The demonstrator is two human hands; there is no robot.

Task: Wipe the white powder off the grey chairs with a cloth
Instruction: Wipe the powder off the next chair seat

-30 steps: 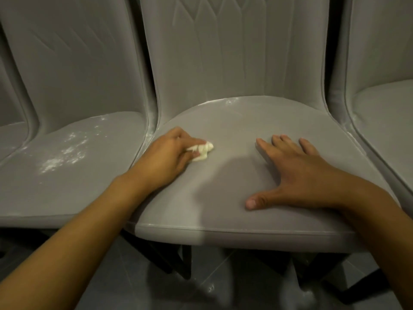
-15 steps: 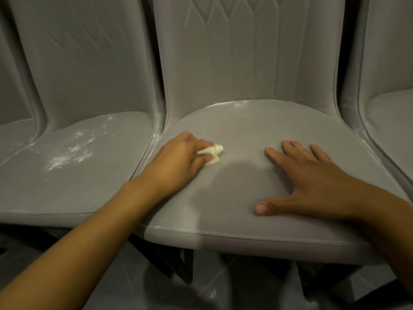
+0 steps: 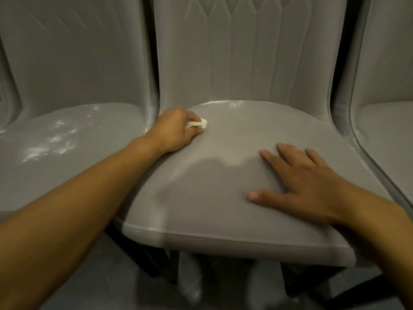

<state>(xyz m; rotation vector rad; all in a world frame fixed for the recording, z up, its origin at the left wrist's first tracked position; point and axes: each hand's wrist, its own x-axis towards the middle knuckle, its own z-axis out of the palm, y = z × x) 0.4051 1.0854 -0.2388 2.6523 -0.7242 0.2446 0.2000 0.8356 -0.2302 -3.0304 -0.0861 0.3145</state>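
— Grey chairs (image 3: 245, 63), how many?
— Three. One cloth (image 3: 199, 124), gripped by the left hand (image 3: 176, 130) on the middle seat (image 3: 223, 175), back-left; right hand (image 3: 308, 184) flat there, fingers spread. White powder (image 3: 51, 144) speckles the left seat (image 3: 89, 175).

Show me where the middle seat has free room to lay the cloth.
The widest bare patch of the middle seat lies between the left hand, gripping the cloth at the back left, and the right hand, flat at the front right. Behind the right hand is free too, up to powder traces at the backrest. The left seat carries powder.
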